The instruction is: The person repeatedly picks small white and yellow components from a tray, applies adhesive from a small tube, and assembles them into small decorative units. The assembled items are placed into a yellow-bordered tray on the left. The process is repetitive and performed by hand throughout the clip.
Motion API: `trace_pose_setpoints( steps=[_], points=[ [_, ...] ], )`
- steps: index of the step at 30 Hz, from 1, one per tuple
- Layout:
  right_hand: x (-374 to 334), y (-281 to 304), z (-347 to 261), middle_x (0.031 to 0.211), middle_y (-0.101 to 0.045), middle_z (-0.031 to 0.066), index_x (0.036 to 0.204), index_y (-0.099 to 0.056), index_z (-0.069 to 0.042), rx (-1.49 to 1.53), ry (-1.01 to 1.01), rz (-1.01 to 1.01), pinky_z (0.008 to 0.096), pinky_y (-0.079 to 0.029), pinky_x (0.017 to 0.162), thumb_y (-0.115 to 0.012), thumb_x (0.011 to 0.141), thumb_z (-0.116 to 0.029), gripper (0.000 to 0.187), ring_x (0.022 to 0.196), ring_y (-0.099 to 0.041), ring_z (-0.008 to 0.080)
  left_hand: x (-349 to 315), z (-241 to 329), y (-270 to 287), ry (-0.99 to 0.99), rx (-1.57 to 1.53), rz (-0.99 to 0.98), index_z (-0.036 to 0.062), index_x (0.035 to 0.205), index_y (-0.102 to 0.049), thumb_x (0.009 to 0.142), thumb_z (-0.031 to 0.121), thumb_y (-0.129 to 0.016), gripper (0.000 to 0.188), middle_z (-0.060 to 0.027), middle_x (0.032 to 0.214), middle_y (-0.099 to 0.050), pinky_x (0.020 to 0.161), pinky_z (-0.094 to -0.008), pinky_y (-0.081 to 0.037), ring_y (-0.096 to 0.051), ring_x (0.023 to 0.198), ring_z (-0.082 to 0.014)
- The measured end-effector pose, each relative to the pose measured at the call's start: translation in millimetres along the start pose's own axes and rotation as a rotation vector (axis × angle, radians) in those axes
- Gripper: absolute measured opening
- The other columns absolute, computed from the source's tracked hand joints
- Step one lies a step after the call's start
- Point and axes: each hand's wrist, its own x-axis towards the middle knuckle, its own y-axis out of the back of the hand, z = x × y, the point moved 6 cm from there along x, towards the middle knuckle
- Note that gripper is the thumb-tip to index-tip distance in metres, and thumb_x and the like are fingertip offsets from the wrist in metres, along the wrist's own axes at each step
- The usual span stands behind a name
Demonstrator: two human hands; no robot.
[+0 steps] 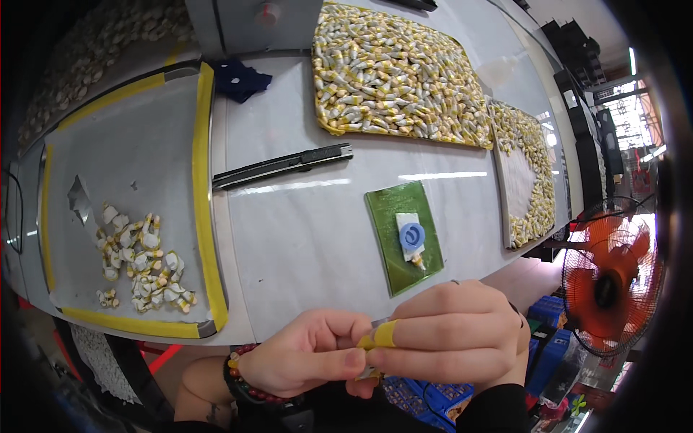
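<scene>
"So, how far along does it look?"

"Well along, I'd judge: the large tray is packed, and the smaller tray is part-filled, a bare patch showing. The loose heap of white-and-yellow pieces on the yellow-edged board looks left over."

"And the hands?"

"Left hand and right hand meet at the near table edge, fingertips narrowed around one small piece, mostly hidden; I can't tell whether it's finished."

"Count the rest?"

"Two trays, one board, one heap, one green mat bearing one blue ring-shaped part, one long black tool. The pieces themselves? Too many to count."
</scene>
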Motion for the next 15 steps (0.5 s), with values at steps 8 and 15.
trace_pose_setpoints(
  steps=[8, 15],
  points=[
    [-27.9, 51.5, 3.2, 0.087, -0.063, 0.0127, 0.089, -0.066, 0.0, -0.192, -0.09, 0.363, 0.0315, -0.05, 0.064, -0.068, 0.068, -0.002, 0.021, 0.073, -0.061, 0.023, -15.9, 28.0, -9.4, -0.375, 0.352, 0.115, -0.0064, 0.098, -0.056, 0.074, 0.001, -0.073, 0.03, -0.0155, 0.089, -0.063, 0.077, -0.0308, -0.05, -0.063, 0.085, -0.0211],
    [-127.5, 181.8, 146.9, 0.086, -0.064, 0.0041, 0.097, -0.062, -0.003, -0.716, -0.868, 0.162, 0.025, -0.046, 0.068, -0.066, 0.076, -0.007, 0.022, 0.078, -0.059, 0.0121, -16.6, 25.3, -0.6, -0.411, 0.247, 0.104, -0.0077, 0.099, -0.056, 0.073, 0.002, -0.073, 0.032, -0.0171, 0.089, -0.063, 0.077, -0.0325, -0.051, -0.064, 0.083, -0.0211]
  ],
)
